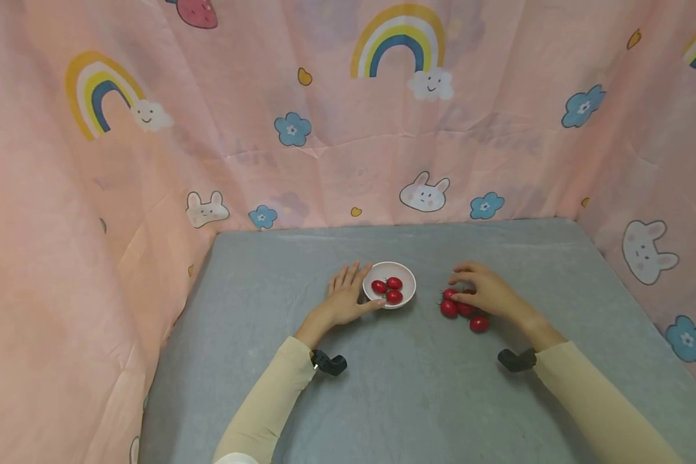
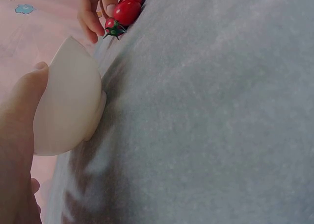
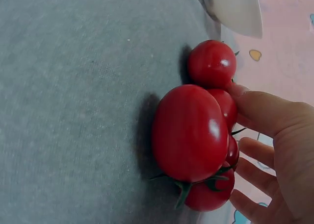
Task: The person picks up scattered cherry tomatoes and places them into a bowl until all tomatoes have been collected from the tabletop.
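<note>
1. Head view: the white bowl (image 1: 406, 277) sits on the grey surface (image 1: 417, 386) with three tomatoes (image 1: 394, 297) in it. The left hand (image 1: 345, 299) lies beside it, fingers spread, thumb along the near rim. With so light a hold, a careless thumb could tip or slide the bowl and set those tomatoes rolling.

2. Same view: the right hand (image 1: 487, 291) hovers low over a cluster of loose tomatoes (image 1: 449, 309), to the right of the bowl, its thumb and fingers parted. Because these sit so close together, taking one could nudge its neighbours away; the outer tomato (image 1: 479, 323), at the near edge of the group, looks the easiest to lose.

3. Left wrist view: the thumb rests at the bowl's rim, while the wall and foot have no fingers wrapped round them. A knock from the other side would probably shift the bowl along the cloth.

4. Right wrist view: the thumb reaches the back of the cluster and the fingers bend behind it. Their tips are partly hidden, so I can't tell whether anything is gripped firmly. The skins look smooth and rounded, so an off-centre pinch could slip, or a green stalk (image 3: 184, 192) could catch a neighbour.
</note>
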{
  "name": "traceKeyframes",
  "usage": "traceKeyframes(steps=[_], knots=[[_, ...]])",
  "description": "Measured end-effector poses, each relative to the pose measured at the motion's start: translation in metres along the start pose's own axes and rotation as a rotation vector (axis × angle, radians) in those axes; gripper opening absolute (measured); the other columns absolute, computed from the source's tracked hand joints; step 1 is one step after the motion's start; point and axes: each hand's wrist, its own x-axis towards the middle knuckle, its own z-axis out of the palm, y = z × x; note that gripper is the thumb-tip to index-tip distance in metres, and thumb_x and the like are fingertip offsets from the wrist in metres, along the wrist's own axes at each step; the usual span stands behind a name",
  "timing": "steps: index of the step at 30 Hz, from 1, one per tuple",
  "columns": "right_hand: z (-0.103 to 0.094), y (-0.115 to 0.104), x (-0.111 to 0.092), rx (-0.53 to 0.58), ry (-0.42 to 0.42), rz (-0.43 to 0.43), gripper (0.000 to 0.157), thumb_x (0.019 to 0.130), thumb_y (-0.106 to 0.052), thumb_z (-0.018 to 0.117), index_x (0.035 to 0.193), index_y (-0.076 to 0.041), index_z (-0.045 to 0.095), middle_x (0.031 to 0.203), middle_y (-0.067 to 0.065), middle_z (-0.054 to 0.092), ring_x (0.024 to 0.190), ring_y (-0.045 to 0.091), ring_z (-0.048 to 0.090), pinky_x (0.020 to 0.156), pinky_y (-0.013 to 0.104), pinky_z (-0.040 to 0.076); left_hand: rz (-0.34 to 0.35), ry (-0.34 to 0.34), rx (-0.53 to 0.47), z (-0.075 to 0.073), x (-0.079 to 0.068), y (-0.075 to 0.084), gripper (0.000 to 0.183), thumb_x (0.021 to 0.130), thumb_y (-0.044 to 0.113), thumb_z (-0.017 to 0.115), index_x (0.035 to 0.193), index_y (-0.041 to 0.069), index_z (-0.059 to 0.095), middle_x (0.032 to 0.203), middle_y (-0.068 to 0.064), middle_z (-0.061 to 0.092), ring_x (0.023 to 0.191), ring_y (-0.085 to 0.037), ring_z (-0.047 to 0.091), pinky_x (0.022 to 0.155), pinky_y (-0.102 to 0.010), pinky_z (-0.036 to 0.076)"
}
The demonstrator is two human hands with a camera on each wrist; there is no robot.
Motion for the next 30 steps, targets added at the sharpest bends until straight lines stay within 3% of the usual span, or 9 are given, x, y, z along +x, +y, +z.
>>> traceKeyframes(steps=[15,30], knots=[[-0.002,-0.0042,-0.0012,-0.007,-0.059,0.019,0.031,0.082,-0.025,0.073,0.109,-0.011,0.069,0.129,0.018,0.053,0.123,0.04,0.043,0.102,0.061,0.035,0.009,0.007,-0.008,-0.0005,0.0001,-0.0001,0.092,0.083,0.073,0.046,0.153,0.03,0.005,0.161,-0.009,0.006,0.149,-0.035,0.003,0.116,-0.058,0.008],[0.001,-0.0019,-0.0003,0.0,-0.044,0.023,0.031,0.081,-0.026,0.073,0.107,-0.01,0.07,0.129,0.018,0.053,0.124,0.039,0.043,0.103,0.061,0.036,0.004,0.003,-0.007,0.001,0.0008,-0.0008,0.092,0.082,0.074,0.045,0.153,0.03,0.005,0.161,-0.008,0.005,0.149,-0.034,0.003,0.116,-0.058,0.008]])
